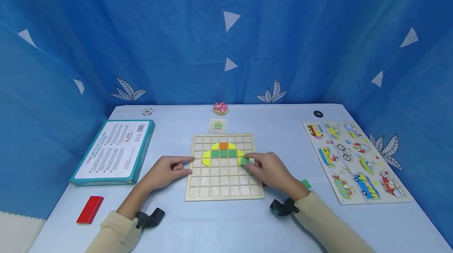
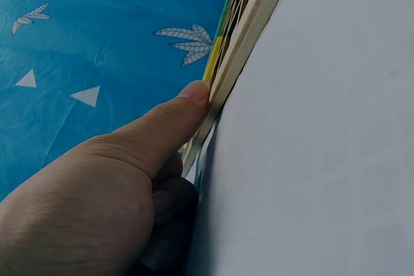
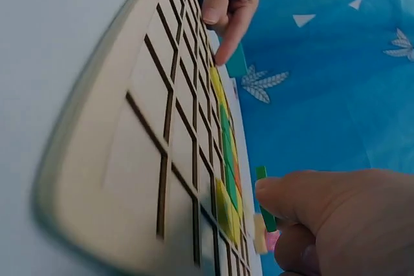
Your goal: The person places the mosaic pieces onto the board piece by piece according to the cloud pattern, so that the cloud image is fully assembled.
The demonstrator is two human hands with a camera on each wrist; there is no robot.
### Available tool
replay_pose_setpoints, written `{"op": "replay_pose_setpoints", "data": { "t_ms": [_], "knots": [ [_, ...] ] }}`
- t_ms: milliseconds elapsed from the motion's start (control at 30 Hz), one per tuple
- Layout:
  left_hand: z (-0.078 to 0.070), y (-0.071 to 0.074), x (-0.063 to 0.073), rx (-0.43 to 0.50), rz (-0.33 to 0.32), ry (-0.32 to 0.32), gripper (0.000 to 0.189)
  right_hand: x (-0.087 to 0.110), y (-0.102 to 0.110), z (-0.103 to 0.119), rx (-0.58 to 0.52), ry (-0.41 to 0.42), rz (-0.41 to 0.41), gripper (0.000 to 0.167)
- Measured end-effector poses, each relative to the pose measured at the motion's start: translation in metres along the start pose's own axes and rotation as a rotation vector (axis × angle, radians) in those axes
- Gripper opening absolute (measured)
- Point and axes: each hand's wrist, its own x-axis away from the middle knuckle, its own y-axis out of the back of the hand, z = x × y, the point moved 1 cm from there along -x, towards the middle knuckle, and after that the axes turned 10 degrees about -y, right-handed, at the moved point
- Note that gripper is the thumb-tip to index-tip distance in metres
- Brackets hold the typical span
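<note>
A wooden grid board (image 1: 203,194) lies mid-table. On its upper half sit an orange square tile (image 1: 223,146), a row of green tiles (image 1: 223,153) and several yellow rounded tiles (image 1: 206,157). My right hand (image 1: 271,171) pinches a green tile (image 3: 262,192) between thumb and finger, held above the board's right side near the yellow tiles there. At the opposite edge, my left hand (image 1: 162,172) touches the board with extended thumb and index finger, while its other fingers fold under in the left wrist view.
Behind the board are a small pattern card (image 1: 217,126) and a pink toy figure (image 1: 220,108). A teal box (image 1: 109,150) and a red block (image 1: 90,209) lie left. To the right is a vehicle puzzle (image 1: 354,162); a green piece (image 1: 306,184) shows beside the right wrist.
</note>
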Motion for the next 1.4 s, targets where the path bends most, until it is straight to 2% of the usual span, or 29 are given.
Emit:
{"op": "replay_pose_setpoints", "data": {
  "t_ms": [167,333,667,900,1133,1400],
  "knots": [
    [-0.001,0.0,0.0,0.007,0.003,0.005,0.044,-0.02,-0.014,0.007,-0.004,0.064,0.039,0.033],
    [-0.001,0.0,0.0,-0.001,0.003,0.003,0.044,-0.029,-0.022,0.005,-0.017,0.092,0.05,0.032],
    [-0.001,0.001,0.001,0.001,-0.002,0.006,0.044,-0.026,-0.026,0.007,0.021,0.09,0.063,0.034],
    [-0.002,0.001,0.001,-0.005,-0.003,0.016,0.045,-0.024,-0.02,0.005,-0.019,0.111,0.008,0.033],
    [-0.003,0.001,-0.001,0.0,-0.004,0.01,0.044,-0.004,0.007,-0.007,-0.052,0.044,-0.052,0.031],
    [-0.002,0.001,0.0,0.003,0.0,0.009,0.043,0.044,0.044,-0.053,-0.025,-0.097,-0.104,0.03]
  ]
}}
